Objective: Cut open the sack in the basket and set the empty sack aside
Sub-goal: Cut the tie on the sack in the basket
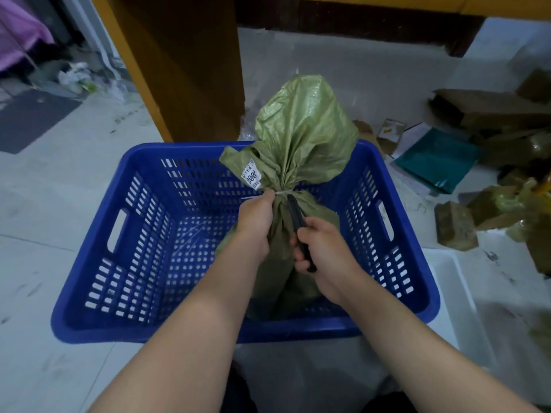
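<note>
1. Standing in the blue perforated plastic basket [98, 281], the olive-green woven sack [301, 135] remains tied with pale string [284, 192].
2. Left hand [256, 225] clenches the neck below the tie.
3. Right hand [323, 245] grips a black-handled knife [298, 222], blade at the string.
4. Cutting, emptying and setting aside all seem left.

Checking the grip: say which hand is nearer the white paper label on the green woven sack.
Left. The left hand grips the sack's neck just below the label; the right hand, holding a black tool, sits lower.
</note>
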